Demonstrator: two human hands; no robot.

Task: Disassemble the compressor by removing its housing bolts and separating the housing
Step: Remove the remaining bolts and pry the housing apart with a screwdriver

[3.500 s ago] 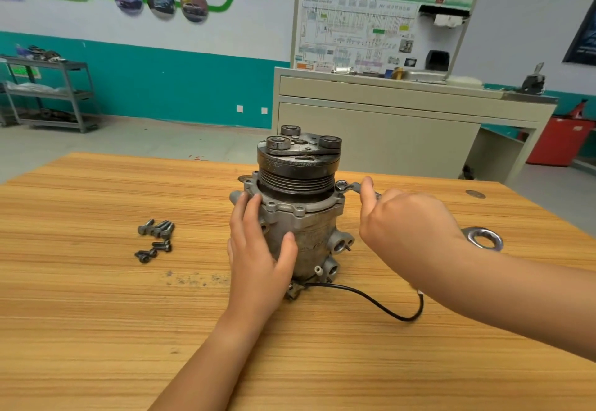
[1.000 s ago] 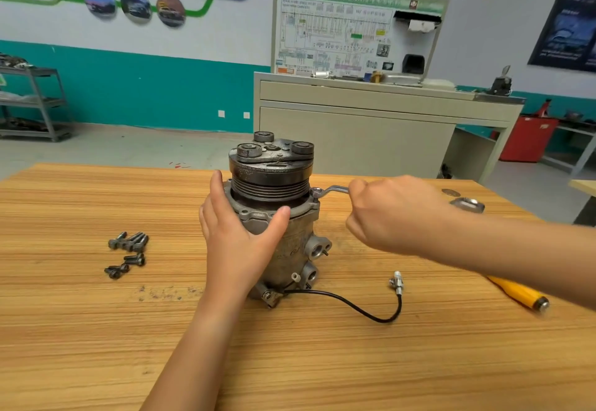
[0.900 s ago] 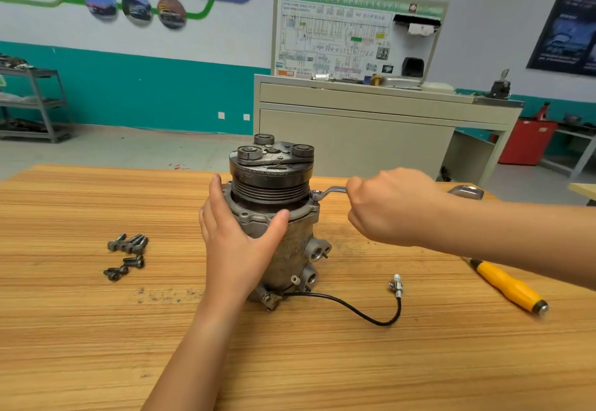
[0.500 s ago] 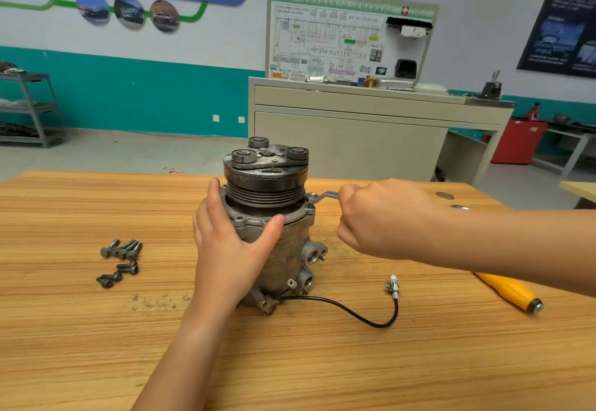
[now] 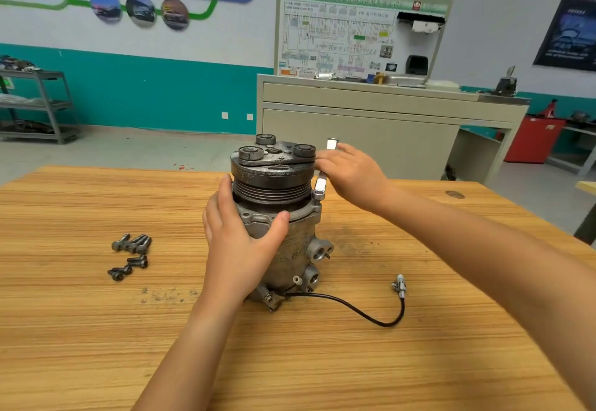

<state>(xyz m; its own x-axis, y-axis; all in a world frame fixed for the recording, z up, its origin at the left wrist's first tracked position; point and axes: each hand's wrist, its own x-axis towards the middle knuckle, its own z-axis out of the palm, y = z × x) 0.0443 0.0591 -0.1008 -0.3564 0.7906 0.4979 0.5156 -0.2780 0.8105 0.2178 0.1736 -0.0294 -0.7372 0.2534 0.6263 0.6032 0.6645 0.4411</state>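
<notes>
The compressor [image 5: 296, 249] stands on the table [image 5: 96, 330], left hand [image 5: 240, 242] clasping its body; right hand [image 5: 351, 173] grips a wrench [image 5: 321, 183] upright on a housing bolt [image 5: 317, 197]; poorly seated, it could slip, rounding the head

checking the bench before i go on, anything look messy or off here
Dark grit speckles the table near the loose bolts, and a dark smear marks it right of the compressor. Nothing looks broken.
</notes>
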